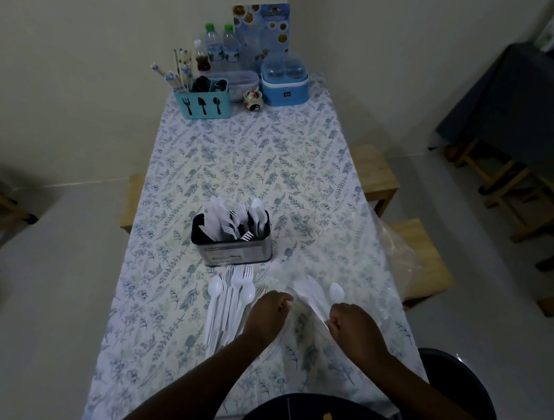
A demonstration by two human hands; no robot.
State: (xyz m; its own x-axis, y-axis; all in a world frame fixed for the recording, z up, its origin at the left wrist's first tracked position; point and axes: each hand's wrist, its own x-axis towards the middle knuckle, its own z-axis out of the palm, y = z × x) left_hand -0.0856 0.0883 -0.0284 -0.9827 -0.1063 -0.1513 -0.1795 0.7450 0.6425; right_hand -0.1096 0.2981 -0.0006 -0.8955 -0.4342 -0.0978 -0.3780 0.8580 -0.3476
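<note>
Tablecloth (266,161): floral blue and green print that covers a long table set into a pale-walled corner.
Left hand (267,310): fingers curled and pinching the film of a clear plastic bag (295,316) at the near end of the table.
Right hand (349,321): closed in a fist round the handles of a white cutlery bundle (309,294). Knife blades and one spoon bowl fan out past the knuckles.
Hands together: close side by side but not touching, with the bag stretched between them.
Bag: crumpled. Its far part trails off to the right edge of the table.
Loose forks and spoons (229,301): a white plastic pile lying flat just left of the left hand, heads pointing away.
Black holder (231,244): stands upright just beyond the pile, filled with white knives, forks and spoons.
Far end: a teal caddy (203,103) with chopsticks, two water bottles (221,45), a blue lidded container (282,86) and a menu card (263,25) against the wall.
Around the table: wooden stools (378,175).
</note>
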